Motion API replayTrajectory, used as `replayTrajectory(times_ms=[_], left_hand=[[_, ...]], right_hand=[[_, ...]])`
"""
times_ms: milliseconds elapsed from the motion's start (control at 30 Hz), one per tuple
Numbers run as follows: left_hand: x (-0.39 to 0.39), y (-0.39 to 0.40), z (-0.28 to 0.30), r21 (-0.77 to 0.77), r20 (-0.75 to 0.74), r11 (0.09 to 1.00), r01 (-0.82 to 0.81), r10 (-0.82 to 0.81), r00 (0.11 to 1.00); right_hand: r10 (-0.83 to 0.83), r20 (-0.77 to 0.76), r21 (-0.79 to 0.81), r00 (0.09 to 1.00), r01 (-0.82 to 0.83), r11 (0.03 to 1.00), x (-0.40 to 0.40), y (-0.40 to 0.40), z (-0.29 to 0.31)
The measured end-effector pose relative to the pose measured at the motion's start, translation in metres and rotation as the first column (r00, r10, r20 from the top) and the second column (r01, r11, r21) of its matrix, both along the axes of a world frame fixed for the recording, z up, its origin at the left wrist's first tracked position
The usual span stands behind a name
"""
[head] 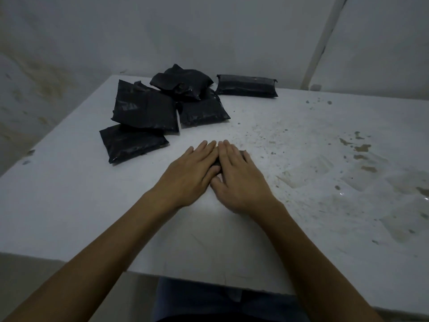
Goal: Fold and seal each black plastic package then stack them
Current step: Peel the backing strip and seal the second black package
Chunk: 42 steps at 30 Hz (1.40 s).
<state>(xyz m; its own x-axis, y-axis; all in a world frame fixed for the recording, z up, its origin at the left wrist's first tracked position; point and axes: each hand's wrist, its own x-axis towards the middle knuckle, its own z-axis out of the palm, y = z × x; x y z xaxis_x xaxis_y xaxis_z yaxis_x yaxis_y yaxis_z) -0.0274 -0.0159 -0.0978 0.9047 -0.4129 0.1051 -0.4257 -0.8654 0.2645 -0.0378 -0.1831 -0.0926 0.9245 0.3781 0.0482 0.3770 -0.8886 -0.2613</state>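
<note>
Grey, stained walls close in behind a white table (69, 205) whose right half is speckled with grit and brownish smears, and we look down along our two bare forearms to the middle of it. Our left hand (188, 173) and right hand (239, 180) lie side by side, palms down, fingers straight and nearly flat, the inner edges of the two hands touching. Between and beneath them we press on a small dark thing (243, 154), of which only slivers show at the right hand's far edge and in the gap near the thumbs; we cannot tell whether it is a folded package or something else. Neither hand curls round anything. Farther away, toward the table's far left corner, a loose pile of black plastic packages (148, 108) sits in an overlapping heap: one nearest us at the left (132, 142), a large one lying partly on top of it, another to the right of that (202, 110), and a crumpled one (181, 82) riding highest at the back. Apart from the heap, to its right near the far edge, a single long black package (247, 86) lies flat on its own. A pale pipe (322, 40) runs slantwise up the wall at the right.
</note>
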Motion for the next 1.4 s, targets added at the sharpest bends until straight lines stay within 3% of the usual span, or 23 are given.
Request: replayTrajectory(times_ms=[133,467,600,767,833,967,1100,1400], left_hand=[[-0.003,-0.002,-0.001,0.053,-0.002,0.997,-0.055,0.056,0.998],[-0.017,0.002,0.006,-0.007,-0.098,0.99,-0.141,0.14,0.985],[-0.016,0.003,0.014,-0.147,0.179,0.973,-0.18,0.205,0.962],[-0.013,0.007,0.009,-0.296,0.204,0.953,-0.064,0.129,0.97],[-0.013,0.008,0.004,-0.342,0.194,0.939,-0.037,0.108,0.975],[-0.009,0.01,0.001,-0.466,0.123,0.884,-0.05,0.121,0.985],[-0.006,0.014,0.001,-0.506,0.041,0.859,-0.077,0.113,0.993],[-0.005,0.015,-0.002,-0.554,-0.016,0.826,-0.1,0.11,0.994]], right_hand=[[-0.051,0.001,-0.034,0.999,0.051,0.998,-0.002,-0.013,-0.005],[-0.095,-0.075,-0.057,0.993,0.091,0.994,0.001,-0.021,-0.003],[-0.102,-0.073,-0.072,0.992,0.097,0.993,0.016,-0.025,0.009],[-0.037,0.101,-0.048,0.994,0.042,0.998,0.016,-0.013,0.008],[-0.023,0.097,0.006,0.995,0.022,1.0,0.015,-0.012,0.002],[-0.148,-0.051,0.333,0.988,0.156,0.93,0.024,-0.01,0.0],[-0.19,0.039,0.376,0.981,0.162,0.913,0.035,-0.008,-0.001],[-0.373,-0.069,0.588,0.925,0.34,0.734,0.059,-0.013,-0.01]])
